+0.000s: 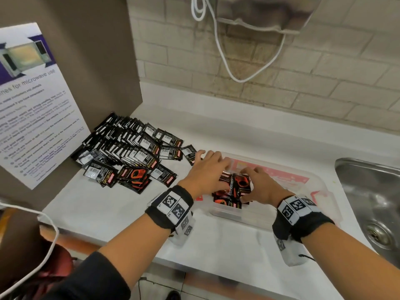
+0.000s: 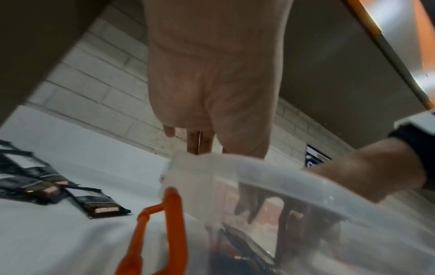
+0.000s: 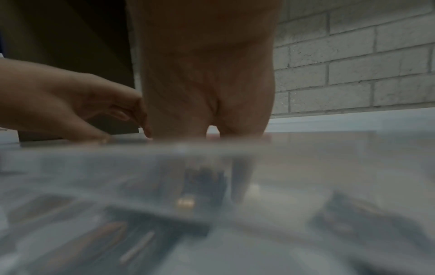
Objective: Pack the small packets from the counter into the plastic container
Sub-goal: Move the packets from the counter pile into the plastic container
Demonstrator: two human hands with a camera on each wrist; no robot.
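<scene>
clear plastic container (image 1: 320, 187) sits on the white counter (image 1: 108, 204), just left of the steel sink (image 1: 372, 191), with an orange latch (image 2: 174, 223) on its near-left corner in the left wrist view. both hands are over the container's left half. right hand (image 1: 263, 186) has fingers curled round a small stack of black-and-red packets (image 1: 237, 184), thumb on the near edge of the stack. left hand (image 1: 205, 174) sits against the stack's left side, fingers stretched forward toward the far rim; thumb side is hidden by the stack, so cannot tell if it pinches anything or just steadies it. more packets in container (image 1: 225, 202) lie flat on the bottom beneath the held stack; through the blurred wall in the right wrist view they are only dark shapes. main pile of packets (image 1: 127, 150) is still on the counter, left of the container, near the brown side panel (image 1: 97, 50), mostly barcode side up, a few red-face up at the near edge. closest loose packet (image 1: 190, 154) lies just beside the left hand's fingers. a microwave-use notice (image 1: 36, 109) hangs on the panel, a white cable (image 1: 223, 50) loops down the tiled wall behind.
</scene>
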